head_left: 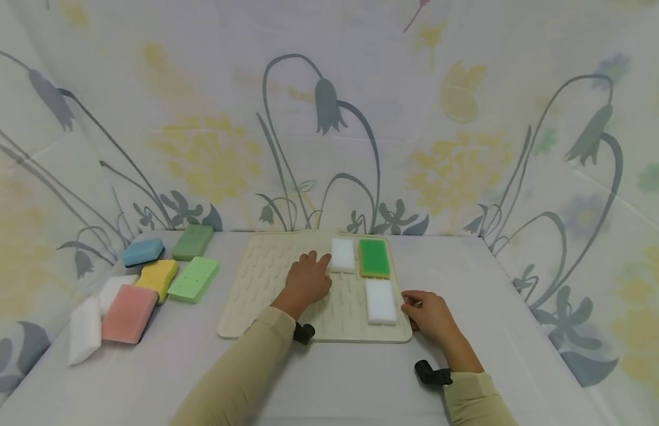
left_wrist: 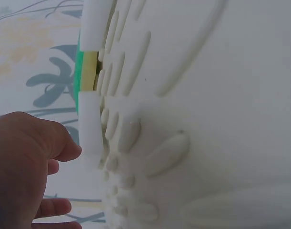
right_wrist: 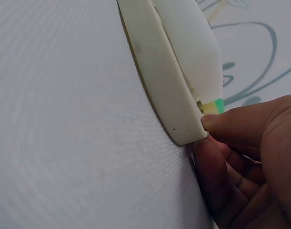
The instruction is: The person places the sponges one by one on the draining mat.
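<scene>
A cream drying mat [head_left: 281, 284] with raised ridges lies on the table. Two white sponges, the upper one [head_left: 342, 255] and the lower one [head_left: 381, 302], sit on its right half, along with a green-and-yellow sponge [head_left: 374, 258]. My left hand [head_left: 308, 277] is over the mat just left of the upper white sponge, fingers loosely spread; in the left wrist view its thumb [left_wrist: 64, 143] is close to that sponge, contact unclear. At the mat's right edge, my right hand [head_left: 430, 313] pinches the rim, thumb [right_wrist: 240, 126] above and a finger below.
Left of the mat lies a loose group: a blue sponge [head_left: 143, 252], a dark green one [head_left: 193, 242], a light green one [head_left: 194, 280], a yellow one [head_left: 158, 277], a pink one [head_left: 129, 313] and white ones [head_left: 85, 331]. A flower-printed cloth [head_left: 212, 100] hangs behind the table.
</scene>
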`<state>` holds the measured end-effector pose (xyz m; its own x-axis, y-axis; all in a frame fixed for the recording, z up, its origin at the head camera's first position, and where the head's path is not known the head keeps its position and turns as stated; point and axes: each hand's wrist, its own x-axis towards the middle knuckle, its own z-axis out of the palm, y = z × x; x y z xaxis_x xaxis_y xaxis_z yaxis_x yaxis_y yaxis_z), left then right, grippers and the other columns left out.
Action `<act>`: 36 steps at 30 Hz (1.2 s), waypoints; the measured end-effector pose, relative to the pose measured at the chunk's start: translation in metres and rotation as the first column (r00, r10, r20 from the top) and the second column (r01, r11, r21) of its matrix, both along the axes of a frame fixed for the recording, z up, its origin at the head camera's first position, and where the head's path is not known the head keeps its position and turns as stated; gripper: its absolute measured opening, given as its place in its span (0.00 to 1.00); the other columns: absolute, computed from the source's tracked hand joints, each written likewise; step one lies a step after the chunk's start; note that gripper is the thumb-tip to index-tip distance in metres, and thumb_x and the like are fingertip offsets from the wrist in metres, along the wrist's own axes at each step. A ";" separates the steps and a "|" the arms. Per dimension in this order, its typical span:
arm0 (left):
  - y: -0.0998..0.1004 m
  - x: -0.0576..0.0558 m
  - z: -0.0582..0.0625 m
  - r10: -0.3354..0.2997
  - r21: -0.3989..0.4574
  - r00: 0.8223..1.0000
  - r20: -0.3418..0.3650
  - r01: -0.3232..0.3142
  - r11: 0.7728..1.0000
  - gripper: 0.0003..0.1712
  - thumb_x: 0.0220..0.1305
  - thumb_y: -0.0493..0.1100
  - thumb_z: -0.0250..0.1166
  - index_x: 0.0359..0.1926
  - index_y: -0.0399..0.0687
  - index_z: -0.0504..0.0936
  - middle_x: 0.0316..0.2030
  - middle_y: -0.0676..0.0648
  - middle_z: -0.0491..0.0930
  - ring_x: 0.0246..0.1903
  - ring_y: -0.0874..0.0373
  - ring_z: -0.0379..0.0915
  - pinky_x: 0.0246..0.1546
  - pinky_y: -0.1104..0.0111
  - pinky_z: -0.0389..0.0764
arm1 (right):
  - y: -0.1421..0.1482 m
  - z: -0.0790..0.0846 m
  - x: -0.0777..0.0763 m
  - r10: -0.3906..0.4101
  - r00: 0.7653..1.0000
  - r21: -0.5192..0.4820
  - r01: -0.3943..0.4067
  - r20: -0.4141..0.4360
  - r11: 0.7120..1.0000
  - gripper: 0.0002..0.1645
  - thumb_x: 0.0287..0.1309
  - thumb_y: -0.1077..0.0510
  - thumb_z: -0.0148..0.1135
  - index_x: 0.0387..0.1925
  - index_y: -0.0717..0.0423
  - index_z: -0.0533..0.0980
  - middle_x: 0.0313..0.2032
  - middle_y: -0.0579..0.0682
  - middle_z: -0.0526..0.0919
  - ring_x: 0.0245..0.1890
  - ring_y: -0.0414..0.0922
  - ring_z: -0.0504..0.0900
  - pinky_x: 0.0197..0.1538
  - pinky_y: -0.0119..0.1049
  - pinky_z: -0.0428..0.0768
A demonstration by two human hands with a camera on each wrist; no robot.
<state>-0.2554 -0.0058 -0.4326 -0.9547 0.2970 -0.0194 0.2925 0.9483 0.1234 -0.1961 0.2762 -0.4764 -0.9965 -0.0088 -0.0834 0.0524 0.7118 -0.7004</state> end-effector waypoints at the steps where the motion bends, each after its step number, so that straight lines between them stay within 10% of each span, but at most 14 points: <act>1: -0.002 0.000 0.000 0.003 0.005 1.000 -0.001 -0.003 1.000 0.31 0.71 0.50 0.52 0.72 0.54 0.61 0.65 0.40 0.65 0.64 0.42 0.62 0.59 0.51 0.70 | 0.000 0.001 0.000 0.001 1.000 0.004 -0.001 -0.002 1.000 0.23 0.61 0.59 0.61 0.58 0.61 0.76 0.44 0.54 0.82 0.32 0.40 0.80 0.28 0.33 0.78; 36: -0.099 0.013 0.006 0.125 0.030 0.985 -0.120 -0.122 0.992 0.31 0.67 0.49 0.55 0.69 0.48 0.65 0.61 0.36 0.69 0.59 0.38 0.66 0.54 0.46 0.72 | -0.001 -0.001 -0.001 0.001 1.000 0.026 -0.001 0.008 1.000 0.24 0.62 0.58 0.60 0.58 0.61 0.75 0.43 0.55 0.82 0.30 0.40 0.79 0.27 0.33 0.78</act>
<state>-0.2425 -0.1052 -0.4265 -0.9790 0.1755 0.1040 0.1871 0.9755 0.1157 -0.1972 0.2752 -0.4776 -0.9957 -0.0078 -0.0919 0.0571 0.7301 -0.6809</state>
